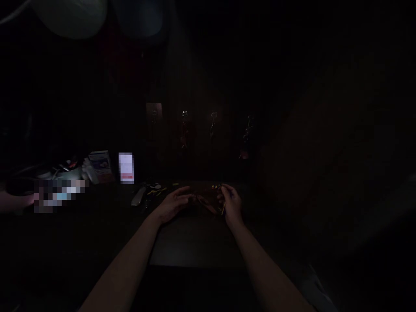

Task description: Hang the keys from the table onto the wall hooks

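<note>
The scene is very dark, so small details are lost. My left hand (pixel 172 205) lies low over the dark tabletop (pixel 182 251), its fingers stretched out to the right and apart. Opposite it, my right hand (pixel 232 203) is closed, thumb and fingertips pinched together. A thin yellow strip (pixel 223 209) hangs down from its fingers. Small yellow bits (pixel 214 187) show just left of the right fingertips. Between both hands is a dim reddish-brown thing (pixel 206 202); its kind is too dark to tell.
Left of my left hand lie a pale, elongated object (pixel 138 196) and several yellow pieces (pixel 157 190). Behind stand a lit phone screen (pixel 126 167) and a small box (pixel 100 166). Clutter fills the far left. Clips with hanging items (pixel 184 130) line the back.
</note>
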A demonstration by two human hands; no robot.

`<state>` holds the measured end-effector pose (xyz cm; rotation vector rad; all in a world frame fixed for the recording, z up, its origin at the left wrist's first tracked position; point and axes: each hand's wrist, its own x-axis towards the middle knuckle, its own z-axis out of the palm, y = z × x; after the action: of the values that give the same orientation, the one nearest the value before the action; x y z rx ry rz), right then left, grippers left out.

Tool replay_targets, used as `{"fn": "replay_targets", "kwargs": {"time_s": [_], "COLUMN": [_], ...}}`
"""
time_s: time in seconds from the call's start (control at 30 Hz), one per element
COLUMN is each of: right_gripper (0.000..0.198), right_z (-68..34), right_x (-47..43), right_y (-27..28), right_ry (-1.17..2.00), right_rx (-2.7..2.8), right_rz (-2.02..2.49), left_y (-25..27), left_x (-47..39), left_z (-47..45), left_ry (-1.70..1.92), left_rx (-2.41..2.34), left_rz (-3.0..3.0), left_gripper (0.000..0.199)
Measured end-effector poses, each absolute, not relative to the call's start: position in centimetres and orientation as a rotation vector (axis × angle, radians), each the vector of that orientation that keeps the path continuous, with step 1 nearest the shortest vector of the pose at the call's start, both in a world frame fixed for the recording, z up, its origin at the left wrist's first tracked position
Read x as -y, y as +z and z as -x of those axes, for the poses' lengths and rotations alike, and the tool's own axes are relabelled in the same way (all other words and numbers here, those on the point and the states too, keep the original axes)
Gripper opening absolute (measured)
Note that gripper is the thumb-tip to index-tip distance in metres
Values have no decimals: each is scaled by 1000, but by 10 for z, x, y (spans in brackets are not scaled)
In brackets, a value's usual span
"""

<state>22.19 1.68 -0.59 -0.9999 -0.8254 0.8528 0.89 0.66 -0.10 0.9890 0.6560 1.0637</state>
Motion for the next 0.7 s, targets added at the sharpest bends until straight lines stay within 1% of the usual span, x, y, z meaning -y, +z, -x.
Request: {"fn": "replay_targets", "kwargs": {"time_s": [0.07,0.27,0.37,0.5,0.6,0.7], "right_gripper": [38,37,37,37,36,35], "right_z": [-222,-220,-219,-220,-219,-213], "right_x": [-16,-10,-7,-9,-15,-22], "right_y": [-5,0,5,19,40,67], "right_ry": [852,862,892,936,967,1008], "right_rx": [829,870,912,957,1010,1121], "right_rz": [997,980,968,955,926,910], "left_y": [-2,-3,0,3,2,0], "left_x": [-8,-15,-16,-17,-20,-23], "left_z": [-10,-13,-14,-15,-15,-14], "left_ry": [1121,1322,1381,1366,1388,1393], "left_rx": [-702,-836,-870,-877,-928,-991], "left_rz": [-954,-889,-921,-917,-897,-906], "left_gripper": [55,32,31,38,40,36]}}
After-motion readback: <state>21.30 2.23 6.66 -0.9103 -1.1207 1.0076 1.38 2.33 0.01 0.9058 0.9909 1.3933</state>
